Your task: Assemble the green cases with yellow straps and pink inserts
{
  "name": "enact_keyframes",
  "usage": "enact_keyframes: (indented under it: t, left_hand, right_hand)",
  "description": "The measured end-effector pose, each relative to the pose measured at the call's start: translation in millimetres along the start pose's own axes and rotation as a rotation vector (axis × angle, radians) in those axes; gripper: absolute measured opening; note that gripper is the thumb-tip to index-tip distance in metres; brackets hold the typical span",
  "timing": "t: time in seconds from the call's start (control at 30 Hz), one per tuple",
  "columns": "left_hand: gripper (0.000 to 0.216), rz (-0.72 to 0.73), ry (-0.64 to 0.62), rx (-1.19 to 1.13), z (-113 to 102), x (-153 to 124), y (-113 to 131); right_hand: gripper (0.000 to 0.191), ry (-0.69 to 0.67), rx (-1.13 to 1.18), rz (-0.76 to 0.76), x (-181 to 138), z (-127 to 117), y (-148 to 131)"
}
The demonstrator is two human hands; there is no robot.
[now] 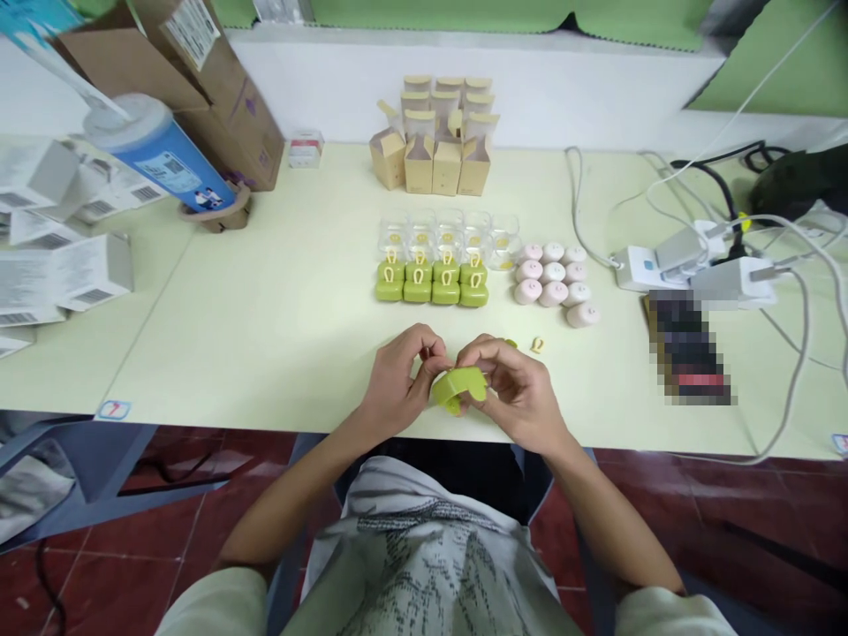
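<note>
Both hands meet over the near table edge around a green plastic piece (pixel 457 389). My left hand (pixel 397 380) pinches its left side with curled fingers. My right hand (pixel 513 389) grips its right side, fingers bent over it. A small yellow clip (pixel 537 344) lies on the table just beyond my right hand. Further back sit a block of green pieces with yellow clips (pixel 432 283), clear plastic cups (pixel 447 234), and pink round pieces (pixel 553 278).
Small tan cartons (pixel 434 141) stand at the back. A blue cylinder (pixel 165 155) and brown cardboard boxes (pixel 218 79) are at the left, with white boxes (pixel 66 274). Power strips and cables (pixel 695 265) lie at the right beside a dark object (pixel 689 349).
</note>
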State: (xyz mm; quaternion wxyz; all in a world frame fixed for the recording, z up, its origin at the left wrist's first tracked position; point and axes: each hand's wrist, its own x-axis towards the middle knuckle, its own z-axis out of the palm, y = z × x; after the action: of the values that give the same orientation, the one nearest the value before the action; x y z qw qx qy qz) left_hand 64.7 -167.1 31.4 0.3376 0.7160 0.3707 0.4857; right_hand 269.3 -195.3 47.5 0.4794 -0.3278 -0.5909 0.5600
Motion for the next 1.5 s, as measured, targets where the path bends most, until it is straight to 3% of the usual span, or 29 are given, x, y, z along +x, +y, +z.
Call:
enact_keyframes:
  t: [0.1,0.17,0.23,0.37,0.53,0.7,0.87,1.03,1.13,1.23,1.3,1.4,1.5]
  left_hand:
    - [0.037,-0.004,0.002,-0.045,-6,-1,-4]
    - [0.037,-0.037,0.003,-0.057,-10,0,-6]
    - [0.039,-0.074,0.007,-0.063,-12,1,-7]
    - [0.04,-0.069,0.012,-0.059,-10,2,-10]
    - [0.033,-0.012,-0.04,0.024,-5,1,-10]
    - [0.025,0.052,-0.053,0.056,-4,1,-10]
    - [0.025,0.063,-0.071,0.049,-2,1,-10]
    - [0.032,-0.098,-0.039,-0.076,-2,2,-7]
    - [0.043,-0.262,0.062,-0.261,-4,5,-6]
    - [0.048,-0.315,0.147,-0.332,-5,8,-5]
    - [0.044,-0.283,0.2,-0.268,-4,8,-5]
    - [0.038,-0.21,0.229,-0.143,-2,5,-3]
    - [0.033,-0.182,0.173,-0.105,-2,2,-4]
  right_hand:
    - [0.022,-0.036,-0.333,-0.087,6,-28,-16]
    - [0.006,0.217,-0.663,-0.189,22,-57,-26]
    - [0.008,0.38,-0.999,-0.221,46,-87,-29]
    - [0.015,0.265,-1.342,-0.16,99,-132,-11]
    - [0.012,0.217,-1.407,-0.144,125,-139,27]
    - [0.024,0.22,-1.397,-0.065,125,-133,40]
    - [0.017,0.235,-1.396,-0.056,130,-139,47]
    - [0.023,0.302,-1.319,-0.127,116,-119,21]
    - [0.024,0.248,-1.018,-0.129,93,-86,-14]
    - [0.031,-0.097,-0.539,0.032,66,-50,-34]
    - [0.035,-0.217,-0.261,0.143,50,-30,-35]
    - [0.036,-0.183,-0.089,0.197,32,-13,-25]
    - [0.036,-0.094,-0.133,0.177,22,-11,-18]
